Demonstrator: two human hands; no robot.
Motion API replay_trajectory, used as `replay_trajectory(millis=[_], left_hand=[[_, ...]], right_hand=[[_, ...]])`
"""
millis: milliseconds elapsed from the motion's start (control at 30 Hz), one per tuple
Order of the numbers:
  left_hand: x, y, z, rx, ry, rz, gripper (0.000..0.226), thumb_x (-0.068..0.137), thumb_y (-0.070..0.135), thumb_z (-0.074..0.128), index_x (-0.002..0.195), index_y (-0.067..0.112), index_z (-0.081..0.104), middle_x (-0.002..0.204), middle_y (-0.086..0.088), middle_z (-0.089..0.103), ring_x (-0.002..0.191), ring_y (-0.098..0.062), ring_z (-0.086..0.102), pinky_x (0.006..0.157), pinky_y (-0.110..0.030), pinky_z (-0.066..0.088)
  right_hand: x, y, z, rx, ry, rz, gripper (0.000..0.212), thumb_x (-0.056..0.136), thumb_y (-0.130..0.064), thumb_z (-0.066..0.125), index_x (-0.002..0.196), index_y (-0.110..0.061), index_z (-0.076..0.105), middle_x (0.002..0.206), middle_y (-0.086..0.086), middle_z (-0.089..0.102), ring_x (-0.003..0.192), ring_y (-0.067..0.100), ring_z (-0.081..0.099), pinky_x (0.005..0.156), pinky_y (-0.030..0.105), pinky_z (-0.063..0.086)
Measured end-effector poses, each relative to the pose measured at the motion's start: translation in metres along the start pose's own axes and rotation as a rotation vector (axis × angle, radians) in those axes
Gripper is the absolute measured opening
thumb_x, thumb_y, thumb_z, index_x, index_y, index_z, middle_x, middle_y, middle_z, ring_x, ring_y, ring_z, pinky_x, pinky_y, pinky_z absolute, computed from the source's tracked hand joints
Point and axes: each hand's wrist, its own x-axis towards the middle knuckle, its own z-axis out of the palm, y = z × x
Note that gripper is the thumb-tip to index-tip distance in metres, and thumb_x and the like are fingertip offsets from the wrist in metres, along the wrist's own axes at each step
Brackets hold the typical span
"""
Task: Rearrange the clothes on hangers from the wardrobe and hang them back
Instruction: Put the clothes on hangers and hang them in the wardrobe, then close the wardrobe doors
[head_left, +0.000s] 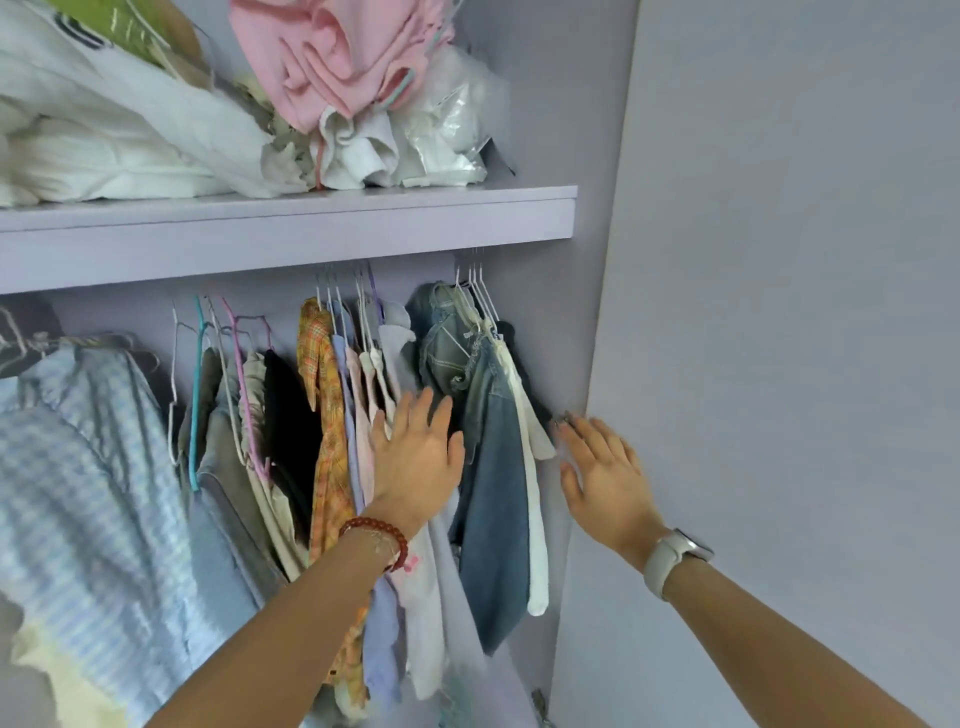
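Clothes hang on hangers under a lilac shelf (311, 228). From the right: a denim garment (488, 467) with a white piece beside it, pale lilac and pink tops (415, 597), an orange plaid shirt (327, 415), a black garment (285, 405) and beige pieces. My left hand (418, 457), with a red bead bracelet, lies flat with straight fingers against the pale tops, just left of the denim. My right hand (602, 473), with a watch on its wrist, is spread open by the wardrobe's right wall, right of the denim group, holding nothing.
A blue-and-white checked shirt (88, 493) hangs at the left. Folded white and pink fabrics (332, 57) and a plastic bag are piled on the shelf. The open wardrobe door (779, 312) stands at the right.
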Motion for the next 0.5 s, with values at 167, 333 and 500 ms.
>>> replay_trajectory(millis=[167,333,500], left_hand=[[-0.052,0.079,-0.042,-0.152,0.207,0.248,0.047,0.086,0.029,0.034,0.116,0.005,0.061,0.121,-0.015,0.060,0.113,-0.033,0.056,0.094,-0.056,0.040],[-0.065,0.168,-0.102,-0.269,0.358,0.472,0.046,0.087,0.027,0.035,0.122,0.005,0.057,0.127,-0.016,0.056,0.118,-0.032,0.052,0.099,-0.050,0.036],[-0.066,0.244,-0.143,-0.397,0.467,0.609,0.049,0.088,0.026,0.036,0.131,0.006,0.049,0.136,-0.017,0.046,0.125,-0.032,0.045,0.103,-0.043,0.032]], right_hand=[[-0.058,0.025,-0.082,0.069,0.213,-0.109,0.040,0.081,-0.019,0.036,0.110,-0.008,0.061,0.110,0.010,0.063,0.108,0.020,0.045,0.085,0.041,0.047],[-0.090,0.048,-0.182,0.096,0.419,-0.086,0.038,0.082,-0.015,0.036,0.108,-0.005,0.061,0.110,0.012,0.060,0.105,0.021,0.045,0.084,0.036,0.046],[-0.115,0.070,-0.268,0.081,0.739,-0.091,0.037,0.079,-0.003,0.037,0.108,-0.003,0.059,0.111,0.012,0.055,0.099,0.022,0.046,0.079,0.027,0.039]])
